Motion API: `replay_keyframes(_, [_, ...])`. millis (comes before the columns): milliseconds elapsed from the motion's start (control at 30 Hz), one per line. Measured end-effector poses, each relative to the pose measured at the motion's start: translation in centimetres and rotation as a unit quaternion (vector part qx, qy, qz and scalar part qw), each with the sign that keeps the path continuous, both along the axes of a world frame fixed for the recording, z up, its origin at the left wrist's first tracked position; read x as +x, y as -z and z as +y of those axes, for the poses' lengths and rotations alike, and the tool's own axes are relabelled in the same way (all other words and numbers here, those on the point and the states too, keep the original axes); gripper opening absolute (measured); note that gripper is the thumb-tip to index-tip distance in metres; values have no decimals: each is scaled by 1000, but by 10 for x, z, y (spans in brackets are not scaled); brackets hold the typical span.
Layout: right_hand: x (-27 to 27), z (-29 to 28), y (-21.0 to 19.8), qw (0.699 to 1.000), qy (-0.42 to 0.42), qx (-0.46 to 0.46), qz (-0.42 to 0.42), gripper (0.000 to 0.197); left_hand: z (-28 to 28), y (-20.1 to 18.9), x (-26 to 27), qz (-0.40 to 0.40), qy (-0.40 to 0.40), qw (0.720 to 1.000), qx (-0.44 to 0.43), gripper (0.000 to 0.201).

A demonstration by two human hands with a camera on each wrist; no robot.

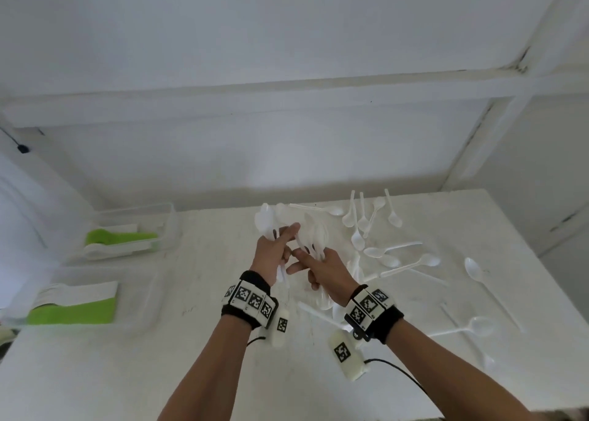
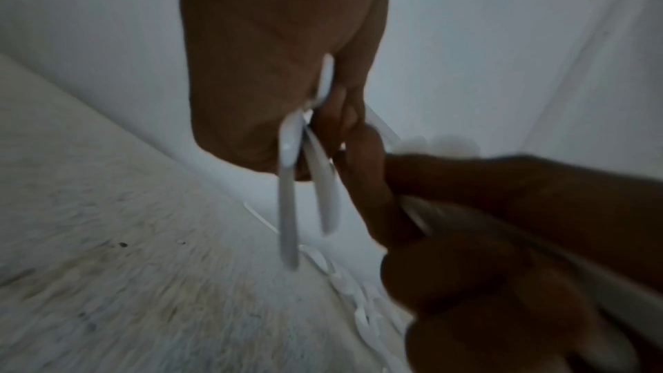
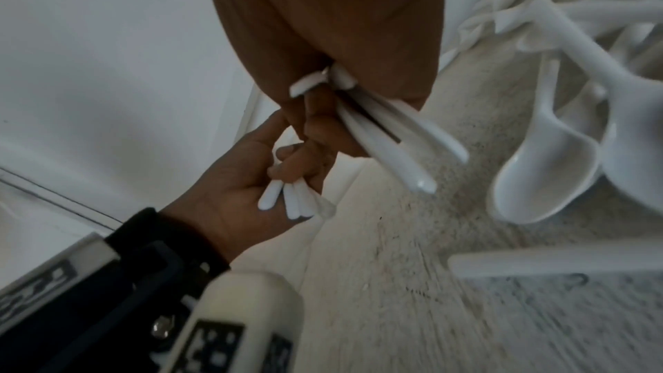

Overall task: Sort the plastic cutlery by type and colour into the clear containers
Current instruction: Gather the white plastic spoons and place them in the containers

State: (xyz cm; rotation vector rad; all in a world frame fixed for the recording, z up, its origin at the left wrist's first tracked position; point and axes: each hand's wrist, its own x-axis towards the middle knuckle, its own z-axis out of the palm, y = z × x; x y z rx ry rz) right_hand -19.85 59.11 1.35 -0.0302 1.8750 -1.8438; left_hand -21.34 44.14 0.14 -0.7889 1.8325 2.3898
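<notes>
Both hands are raised over the white table (image 1: 207, 341) and close together. My left hand (image 1: 278, 245) grips a bunch of white plastic spoons (image 1: 266, 221), bowls up, handles (image 2: 289, 203) hanging below the palm. My right hand (image 1: 318, 269) grips a second bunch of white spoons (image 1: 315, 237), and its handles (image 3: 394, 146) stick out under the fist. The fingers of the two hands touch or nearly touch. Several loose white spoons (image 1: 395, 255) lie scattered on the table to the right.
Two clear containers stand at the table's left edge. The far one (image 1: 169, 229) holds green cutlery. The near one (image 1: 140, 296) holds white and green cutlery. A white wall and shelf rise behind the table. The table's right edge runs diagonally past the spoons.
</notes>
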Motion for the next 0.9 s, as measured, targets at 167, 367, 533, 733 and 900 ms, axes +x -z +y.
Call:
replay_keyframes(167, [-7, 22, 1, 999, 11, 30, -28, 34, -4, 5, -25, 10, 130, 991, 39, 22])
replay_keyframes(367, [-79, 81, -6, 962, 90, 254, 47, 36, 17, 16, -72, -14, 106, 993, -57, 19])
replay_keyframes(533, [-162, 95, 3, 864, 67, 482, 128, 44, 23, 23, -109, 90, 110, 895, -422, 32])
replay_keyframes(733, [-196, 74, 19, 849, 65, 513, 108, 71, 29, 40, -138, 7, 169, 798, -578, 34])
replay_keyframes(900, [-191, 77, 35, 844, 11, 527, 93, 53, 31, 58, -133, -24, 182, 790, -586, 22])
